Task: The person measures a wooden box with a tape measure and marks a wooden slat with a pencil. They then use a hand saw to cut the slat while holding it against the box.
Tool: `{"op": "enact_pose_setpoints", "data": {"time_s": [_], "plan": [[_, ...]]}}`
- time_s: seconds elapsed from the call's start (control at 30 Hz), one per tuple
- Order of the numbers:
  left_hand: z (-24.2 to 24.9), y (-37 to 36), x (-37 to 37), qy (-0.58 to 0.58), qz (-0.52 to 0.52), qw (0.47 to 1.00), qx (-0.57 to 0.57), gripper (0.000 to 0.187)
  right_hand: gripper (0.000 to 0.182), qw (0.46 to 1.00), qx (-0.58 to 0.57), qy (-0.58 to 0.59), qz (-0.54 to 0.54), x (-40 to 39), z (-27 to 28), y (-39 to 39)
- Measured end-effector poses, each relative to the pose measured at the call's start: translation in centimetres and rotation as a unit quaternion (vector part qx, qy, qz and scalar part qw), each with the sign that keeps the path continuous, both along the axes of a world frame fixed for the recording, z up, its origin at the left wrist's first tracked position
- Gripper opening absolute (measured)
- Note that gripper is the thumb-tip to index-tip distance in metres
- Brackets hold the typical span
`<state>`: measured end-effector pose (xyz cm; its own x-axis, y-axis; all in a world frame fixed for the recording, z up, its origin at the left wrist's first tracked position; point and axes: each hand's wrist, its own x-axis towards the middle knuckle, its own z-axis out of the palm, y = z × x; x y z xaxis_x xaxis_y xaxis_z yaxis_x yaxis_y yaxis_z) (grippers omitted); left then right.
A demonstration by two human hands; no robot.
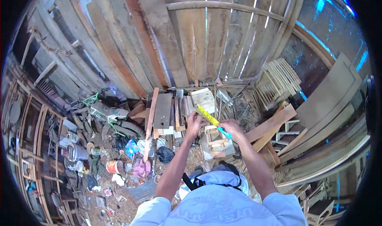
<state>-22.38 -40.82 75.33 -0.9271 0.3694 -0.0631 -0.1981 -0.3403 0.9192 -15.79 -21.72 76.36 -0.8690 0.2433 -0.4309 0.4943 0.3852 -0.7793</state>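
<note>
Right hand (231, 128) pinches the yellow tape (207, 115) near its blue end; left hand (193, 124) is at the other end, can't tell how firmly it grips. Tape spans between them, ahead of the chest. I'd keep it taut, flat, thumbs off the markings.

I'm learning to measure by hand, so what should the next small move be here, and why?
Perhaps lower the yellow tape toward the small wooden frame: the tape already stretches from beside the left hand to the right hand, and the frame shows just below it in the view. Whether they touch is hard to tell.
</note>
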Motion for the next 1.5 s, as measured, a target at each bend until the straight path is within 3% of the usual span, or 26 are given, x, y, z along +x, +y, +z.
{"op": "enact_pose_setpoints", "data": {"time_s": [0.07,0.17,0.2,0.3,0.47,0.6,0.67,0.87,1.1,1.4,1.5], "plan": [[-0.5,0.9,0.4,0.018,0.008,1.0,-0.025,0.04,0.036,0.998,-0.032,-0.002,-0.059,1.2,1.5,-0.5],[-0.8,1.9,0.6,-0.019,-0.015,0.999,-0.033,0.042,0.03,0.999,-0.013,0.019,-0.044,1.5,-1.9,1.4],[-0.9,2.2,0.5,-0.033,-0.026,0.999,-0.031,0.042,0.03,0.995,0.081,0.047,0.025,1.9,-0.9,1.7],[-1.8,2.4,0.6,-0.035,-0.079,0.996,-0.015,0.04,0.032,0.998,0.031,0.059,-0.016,3.3,-1.5,2.8],[-2.2,4.5,0.4,-0.025,-0.03,0.999,0.01,0.035,0.036,0.995,0.053,0.068,-0.056,4.5,-1.0,3.5],[-3.3,5.3,-0.8,-0.013,-0.054,0.993,-0.101,0.046,0.037,0.995,0.077,0.053,-0.041,4.4,0.8,3.7],[-4.4,5.5,-1.3,-0.023,-0.076,0.992,-0.094,0.052,0.036,0.996,0.056,0.013,-0.066,4.0,0.1,4.1],[-1.8,5.1,-0.8,-0.103,-0.072,0.991,-0.043,0.06,0.037,0.992,0.113,0.058,0.015,2.7,-1.8,4.7],[-1.6,4.2,-0.8,-0.141,-0.11,0.984,-0.006,0.064,0.034,0.99,0.137,0.043,-0.013,2.8,-1.6,4.1],[-1.2,3.8,-0.8,-0.085,-0.123,0.987,0.053,0.05,0.038,0.991,0.122,-0.014,-0.061,2.8,0.4,2.6],[-1.6,3.8,-0.5,-0.035,-0.129,0.99,0.045,0.041,0.041,0.992,0.11,0.025,-0.062,3.3,-1.6,2.4]]}}
